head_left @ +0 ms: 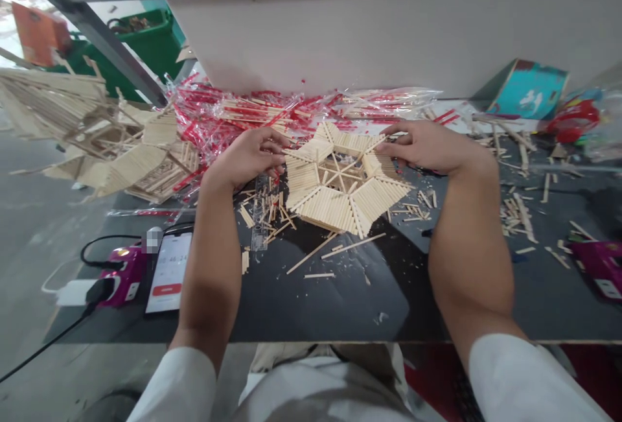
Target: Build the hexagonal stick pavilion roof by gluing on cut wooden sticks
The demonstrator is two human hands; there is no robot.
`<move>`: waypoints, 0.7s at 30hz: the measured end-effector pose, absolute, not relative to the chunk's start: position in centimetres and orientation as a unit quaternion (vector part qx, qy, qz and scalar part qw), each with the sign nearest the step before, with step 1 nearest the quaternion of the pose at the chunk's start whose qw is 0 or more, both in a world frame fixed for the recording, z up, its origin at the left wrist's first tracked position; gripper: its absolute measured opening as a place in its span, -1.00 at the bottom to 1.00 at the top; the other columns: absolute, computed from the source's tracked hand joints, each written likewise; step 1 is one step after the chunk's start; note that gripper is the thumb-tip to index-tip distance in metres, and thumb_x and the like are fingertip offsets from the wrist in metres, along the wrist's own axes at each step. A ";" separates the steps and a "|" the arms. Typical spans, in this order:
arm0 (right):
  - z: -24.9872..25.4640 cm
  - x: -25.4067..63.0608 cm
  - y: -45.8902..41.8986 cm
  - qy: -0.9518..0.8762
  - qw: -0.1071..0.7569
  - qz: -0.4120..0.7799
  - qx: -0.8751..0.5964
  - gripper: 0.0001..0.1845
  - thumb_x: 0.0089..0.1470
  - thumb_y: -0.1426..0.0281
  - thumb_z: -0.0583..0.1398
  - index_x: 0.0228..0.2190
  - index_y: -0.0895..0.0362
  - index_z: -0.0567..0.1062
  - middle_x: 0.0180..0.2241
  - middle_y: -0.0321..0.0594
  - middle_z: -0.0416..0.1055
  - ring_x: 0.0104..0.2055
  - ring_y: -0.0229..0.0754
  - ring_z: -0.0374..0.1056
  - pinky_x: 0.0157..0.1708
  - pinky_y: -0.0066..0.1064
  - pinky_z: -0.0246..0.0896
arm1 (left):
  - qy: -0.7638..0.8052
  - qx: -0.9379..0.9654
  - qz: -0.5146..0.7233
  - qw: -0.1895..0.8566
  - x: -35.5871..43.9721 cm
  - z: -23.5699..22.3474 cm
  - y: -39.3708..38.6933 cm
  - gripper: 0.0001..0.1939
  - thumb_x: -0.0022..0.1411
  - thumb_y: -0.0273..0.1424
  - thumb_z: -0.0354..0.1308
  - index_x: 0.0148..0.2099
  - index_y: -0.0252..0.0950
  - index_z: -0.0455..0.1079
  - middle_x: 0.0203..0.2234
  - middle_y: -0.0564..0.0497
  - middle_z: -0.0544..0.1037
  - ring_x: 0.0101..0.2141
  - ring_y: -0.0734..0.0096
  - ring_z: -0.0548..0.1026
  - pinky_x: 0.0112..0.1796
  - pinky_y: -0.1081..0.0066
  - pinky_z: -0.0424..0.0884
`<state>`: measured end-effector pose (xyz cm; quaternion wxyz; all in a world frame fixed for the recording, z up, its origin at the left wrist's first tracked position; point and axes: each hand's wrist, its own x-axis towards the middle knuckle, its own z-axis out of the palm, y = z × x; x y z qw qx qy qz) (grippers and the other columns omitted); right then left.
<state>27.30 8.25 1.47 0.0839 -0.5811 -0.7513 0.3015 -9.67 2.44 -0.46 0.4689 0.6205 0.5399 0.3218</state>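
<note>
A star-shaped roof piece of glued wooden sticks [340, 192] lies on the dark table [340, 299] in front of me. My left hand [250, 156] curls its fingers on the piece's left edge. My right hand [427, 146] pinches the piece's upper right edge. Both hands hold the stick piece between them. Loose sticks and offcuts [335, 250] lie scattered around it.
More finished stick structures [111, 143] stand at the left. Red-printed plastic wrappers with sticks [253, 111] pile along the back wall. A phone [168, 271] and a pink device [125, 273] with cables lie front left. A teal box [527, 88] sits at the right; another pink device [600, 266] too.
</note>
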 end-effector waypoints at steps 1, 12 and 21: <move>1.6 27.2 8.1 -0.751 0.074 0.294 -0.586 -0.22 0.08 -0.19 0.36 0.13 0.07 0.56 -0.34 -0.11 0.64 -0.40 0.02 0.49 -0.32 -0.13 0.34 | 0.552 0.604 0.331 0.469 -9.6 -0.6 2.6 -0.71 0.18 -0.49 0.41 -0.05 -0.30 0.50 -0.37 -0.02 0.58 -0.37 0.34 0.63 -0.38 0.39 0.60; 1.9 27.9 8.3 -0.780 0.043 0.243 -0.575 -0.42 0.15 -0.16 0.30 -0.19 0.12 0.60 -0.41 -0.15 0.59 -0.42 -0.10 0.43 -0.37 -0.26 0.18 | 0.545 0.557 0.424 0.461 -8.4 -1.6 3.4 -0.75 0.16 -0.64 0.37 -0.14 -0.30 0.51 -0.46 0.04 0.58 -0.41 0.40 0.62 -0.45 0.51 0.52; 4.1 27.0 6.4 -0.794 -0.062 0.209 -0.568 -0.48 0.38 0.00 0.15 -0.28 0.19 0.62 -0.39 -0.10 0.57 -0.44 -0.24 0.29 -0.33 -0.25 0.11 | 0.569 0.560 0.469 0.377 -7.3 -3.9 5.1 -0.82 0.25 -0.63 0.24 -0.16 -0.28 0.42 -0.44 0.06 0.54 -0.49 0.45 0.54 -0.46 0.45 0.47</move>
